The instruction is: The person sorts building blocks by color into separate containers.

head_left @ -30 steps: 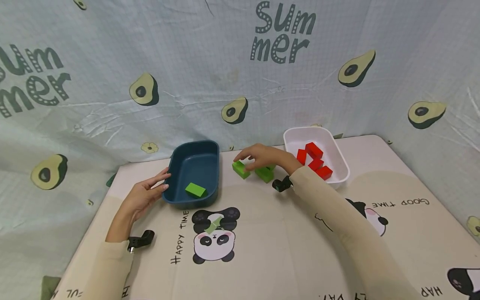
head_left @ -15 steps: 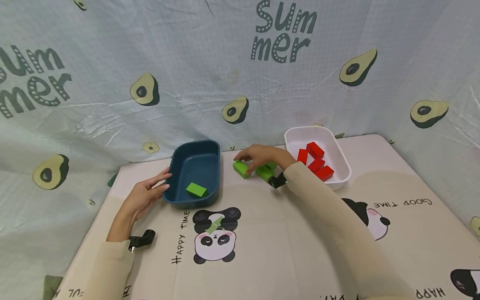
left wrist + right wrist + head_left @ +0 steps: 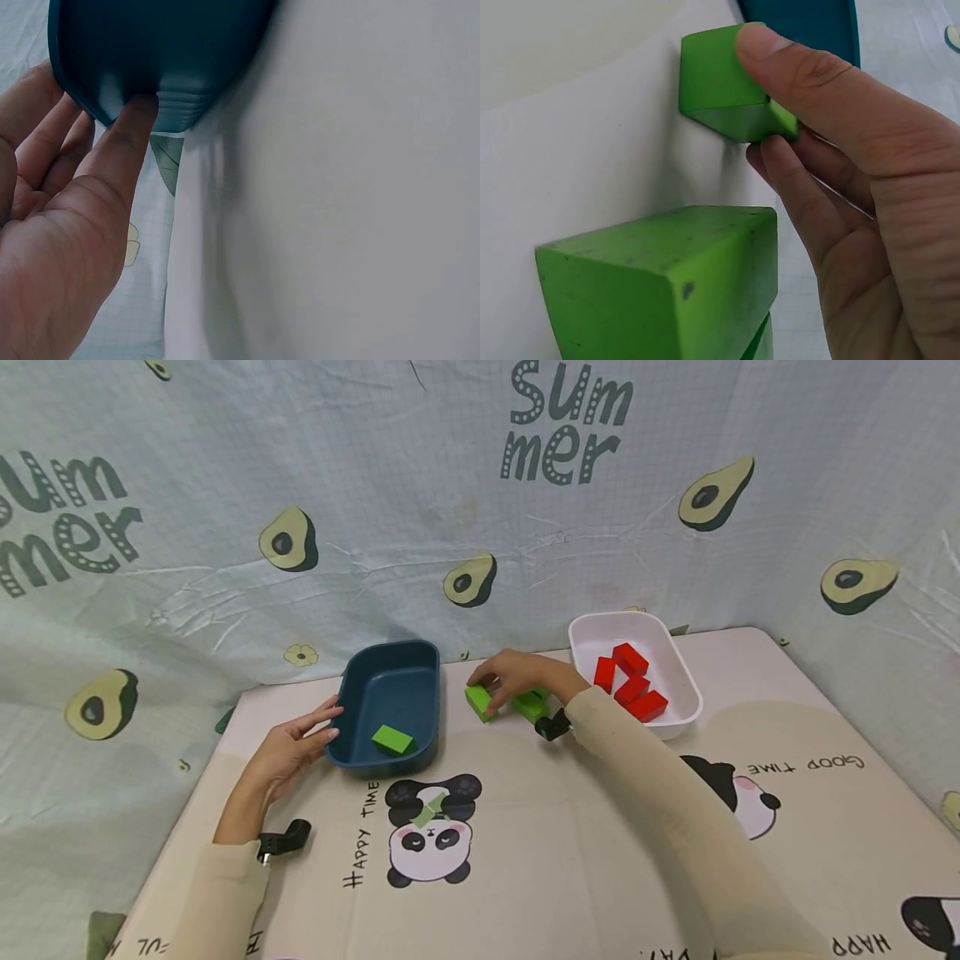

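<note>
My right hand (image 3: 517,673) pinches a green block (image 3: 478,702) between thumb and fingertips; the right wrist view shows the same green block (image 3: 724,75) with the thumb on one side and fingers on the other. Close beside it lie more green blocks (image 3: 530,704), one a large green block (image 3: 660,285) in the right wrist view, partly hidden by the hand in the head view. On the left, my left hand (image 3: 288,752) holds the rim of a dark blue tub (image 3: 435,693). Its thumb (image 3: 131,127) presses the outer wall. Inside the tub sits one green block (image 3: 393,740).
A white tub (image 3: 678,681) with several red blocks (image 3: 632,662) stands at the back right, behind my right forearm. Pale printed cloth (image 3: 525,860) covers the table. A fabric wall (image 3: 375,527) rises directly behind both tubs.
My right fingers have closed in on the green block, which has turned slightly. The right wrist has moved a little to the left. The left hand and dark blue tub have stayed put.
</note>
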A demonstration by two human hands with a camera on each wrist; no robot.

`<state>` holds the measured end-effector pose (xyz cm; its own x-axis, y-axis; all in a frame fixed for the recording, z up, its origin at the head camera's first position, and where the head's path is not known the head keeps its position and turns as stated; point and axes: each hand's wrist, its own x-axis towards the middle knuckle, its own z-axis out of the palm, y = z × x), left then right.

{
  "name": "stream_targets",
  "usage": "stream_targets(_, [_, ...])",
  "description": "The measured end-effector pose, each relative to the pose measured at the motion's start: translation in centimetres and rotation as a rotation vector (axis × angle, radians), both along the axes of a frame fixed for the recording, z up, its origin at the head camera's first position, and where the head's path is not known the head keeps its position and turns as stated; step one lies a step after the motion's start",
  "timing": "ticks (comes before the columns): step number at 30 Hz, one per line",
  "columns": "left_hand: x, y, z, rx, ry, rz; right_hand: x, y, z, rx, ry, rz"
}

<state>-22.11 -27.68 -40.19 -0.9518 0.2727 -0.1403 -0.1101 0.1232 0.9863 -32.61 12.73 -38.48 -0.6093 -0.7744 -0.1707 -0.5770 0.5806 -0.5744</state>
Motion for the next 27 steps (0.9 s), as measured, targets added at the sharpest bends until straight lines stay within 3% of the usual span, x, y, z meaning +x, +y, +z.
stream_targets(20, [0.09, 0.1, 0.15, 0.01, 0.004, -0.007, -0.31, 0.12, -0.64, 0.051, 0.043, 0.016])
stream_targets(27, [0.06, 0.0, 0.0, -0.001, 0.013, -0.012, -0.03, 0.17, -0.37, 0.005, 0.051, 0.012])
